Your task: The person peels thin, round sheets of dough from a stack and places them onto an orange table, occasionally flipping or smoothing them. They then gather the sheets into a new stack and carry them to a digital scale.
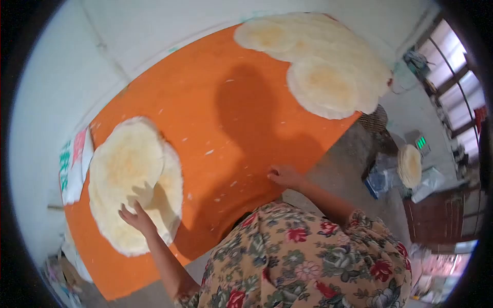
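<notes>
1. Left hand [137, 216]: fingers spread wide, flat on the top flatbread [126, 169] of a small stack near the orange counter's [231, 113] left edge.
2. Right hand [284, 176]: open, holding nothing, resting on the counter's near edge.
3. More flatbreads [321, 61] overlap at the far right corner.

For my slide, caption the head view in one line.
Left hand pressing on stacked round flatbreads on an orange table, right hand resting at its edge; more flatbreads lie across it.
</notes>
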